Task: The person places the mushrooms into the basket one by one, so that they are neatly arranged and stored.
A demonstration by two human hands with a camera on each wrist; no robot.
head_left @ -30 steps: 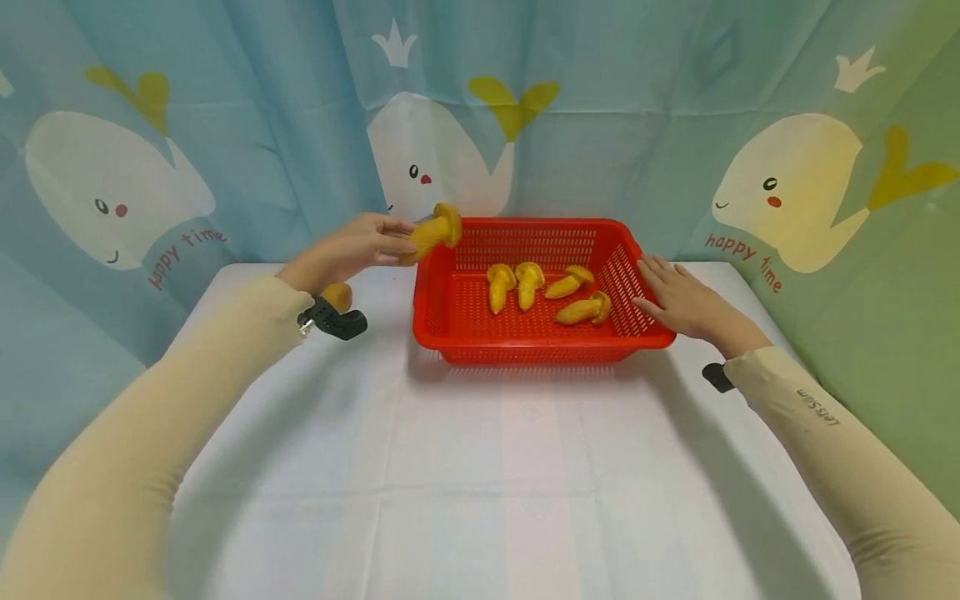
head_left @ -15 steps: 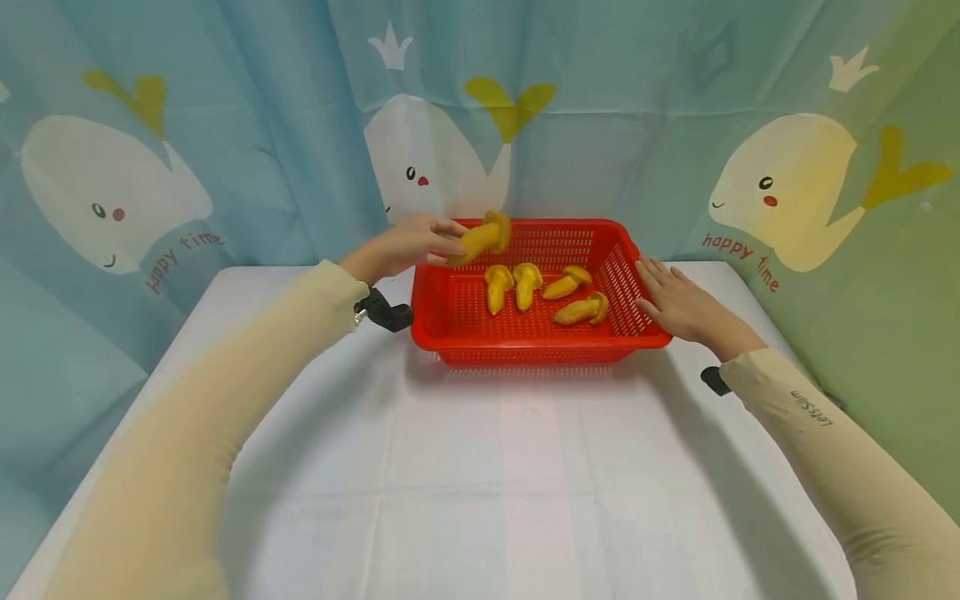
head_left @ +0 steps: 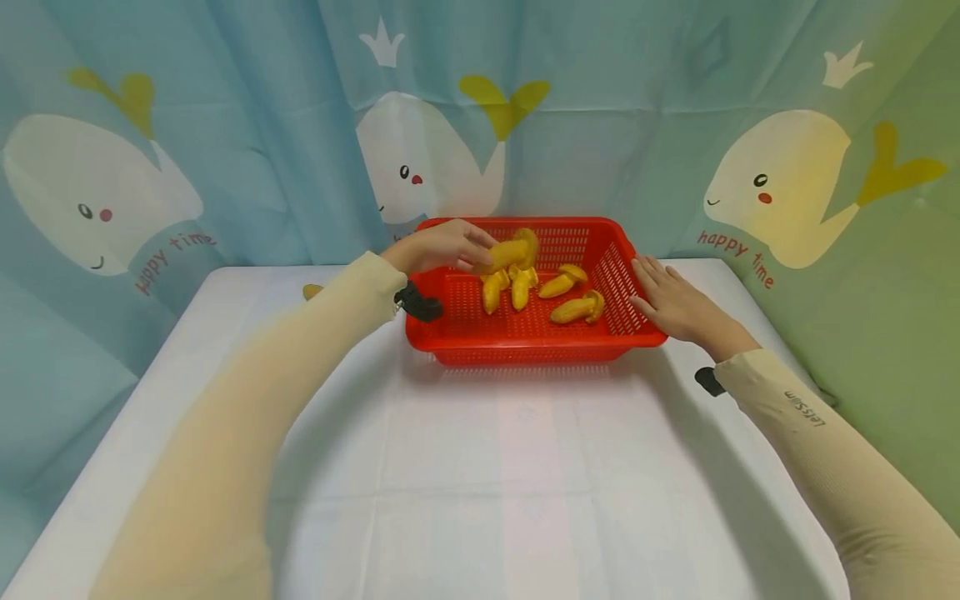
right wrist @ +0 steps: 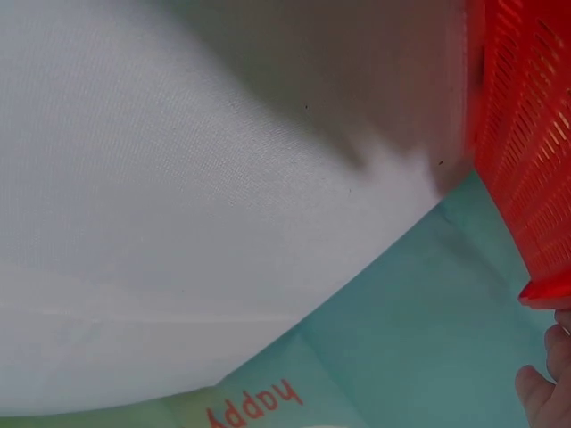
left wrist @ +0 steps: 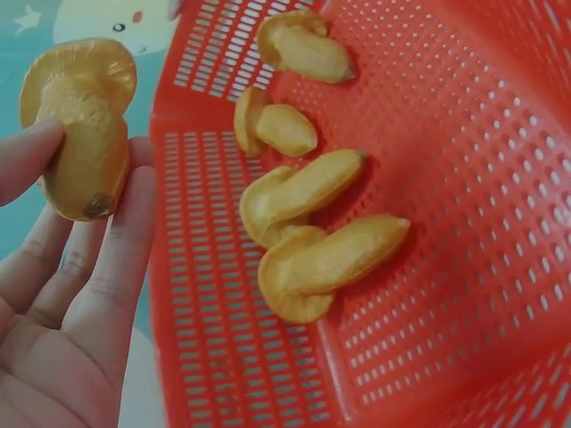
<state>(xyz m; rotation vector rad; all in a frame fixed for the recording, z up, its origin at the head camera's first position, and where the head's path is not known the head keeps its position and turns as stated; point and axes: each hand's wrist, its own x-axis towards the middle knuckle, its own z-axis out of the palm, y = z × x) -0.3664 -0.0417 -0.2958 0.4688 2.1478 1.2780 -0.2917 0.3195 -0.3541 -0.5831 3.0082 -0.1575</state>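
Note:
In the head view, a yellow mushroom (head_left: 512, 252) with a rounded cap hangs over the back left part of a red plastic basket (head_left: 540, 342). My left hand (head_left: 444, 245) pinches its stem between thumb and fingers; the left wrist view shows the cap pointing up and away from the palm. Several similar mushrooms (head_left: 573, 308) lie on the basket's floor, caps mostly towards the back and right. At the basket's right side, my right hand (head_left: 684, 307) rests on the rim with fingers fairly straight. Only some of its fingertips (right wrist: 558, 352) show in the right wrist view.
Another yellow piece (head_left: 312, 291) lies on the white-covered table (head_left: 480, 467) at the left, mostly hidden behind the left sleeve. A blue-green curtain (head_left: 622, 150) printed with whales hangs close behind the basket.
My left hand has carried the mushroom rightwards from outside the basket's left rim to over its inside, and a little lower. The right hand has stayed on the rim.

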